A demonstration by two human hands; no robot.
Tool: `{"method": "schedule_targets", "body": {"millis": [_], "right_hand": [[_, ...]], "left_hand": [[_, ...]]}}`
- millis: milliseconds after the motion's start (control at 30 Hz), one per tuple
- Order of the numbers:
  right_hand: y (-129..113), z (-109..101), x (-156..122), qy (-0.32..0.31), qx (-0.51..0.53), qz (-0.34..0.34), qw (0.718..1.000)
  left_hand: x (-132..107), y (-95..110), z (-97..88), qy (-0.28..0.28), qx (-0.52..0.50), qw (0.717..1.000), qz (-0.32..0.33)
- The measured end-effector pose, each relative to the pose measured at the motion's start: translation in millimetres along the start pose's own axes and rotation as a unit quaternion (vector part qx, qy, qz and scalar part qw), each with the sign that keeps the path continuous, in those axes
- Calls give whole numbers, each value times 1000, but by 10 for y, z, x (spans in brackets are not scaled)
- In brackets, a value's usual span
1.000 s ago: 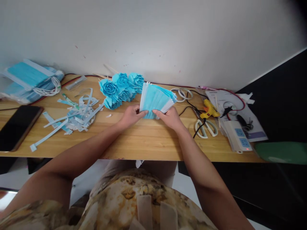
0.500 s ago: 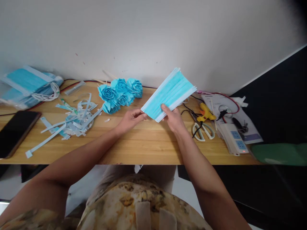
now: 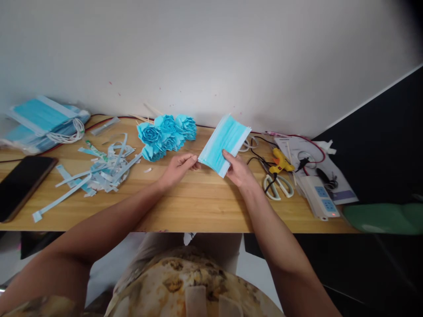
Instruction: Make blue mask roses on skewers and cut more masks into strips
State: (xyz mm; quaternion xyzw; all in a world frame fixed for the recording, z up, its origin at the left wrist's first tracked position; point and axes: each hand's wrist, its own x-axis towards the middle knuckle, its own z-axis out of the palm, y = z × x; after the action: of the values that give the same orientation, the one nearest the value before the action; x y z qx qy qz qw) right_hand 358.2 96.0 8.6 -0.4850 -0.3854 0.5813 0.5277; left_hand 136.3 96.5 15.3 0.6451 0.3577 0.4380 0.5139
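Observation:
My right hand is closed on the lower right end of a thin stack of blue pleated face masks, its thumb lying on top. The masks are tilted up above the table, with their white edges fanned slightly. My left hand is closed in a pinch at the lower left corner of the stack. Just beyond it, a bunch of blue flowers with rose-like layers lies on its thin wooden sticks.
Cut mask strips lie in a heap at left, near a phone and bagged masks. At right are a yellow glue gun, scissors, a power strip and a green object.
The stack of masks has swung from a rightward slant to more upright and looks shorter. Both hands stay at it. The whole view has shifted slightly.

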Motion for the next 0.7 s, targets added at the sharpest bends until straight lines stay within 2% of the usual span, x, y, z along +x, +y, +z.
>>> {"method": "schedule_targets", "body": {"millis": [100, 233, 400, 500, 600, 700], "right_hand": [[-2, 20, -58, -36, -30, 21, 999], [-23, 57, -128, -80, -57, 29, 995], [-2, 78, -140, -114, -125, 13, 986], [34, 77, -127, -86, -205, -52, 974], [37, 93, -131, -54, -272, -162, 947], [13, 115, -140, -43, -295, -231, 926]], "left_hand": [[21, -45, 8, 21, -50, 998, -33], [29, -77, 29, 10, -144, 986, -81], [11, -50, 12, 6, -95, 994, -55], [23, -96, 0, 22, -33, 999, -21], [43, -153, -9, 70, 28, 997, 25], [57, -172, -16, 77, 36, 995, 45]]}}
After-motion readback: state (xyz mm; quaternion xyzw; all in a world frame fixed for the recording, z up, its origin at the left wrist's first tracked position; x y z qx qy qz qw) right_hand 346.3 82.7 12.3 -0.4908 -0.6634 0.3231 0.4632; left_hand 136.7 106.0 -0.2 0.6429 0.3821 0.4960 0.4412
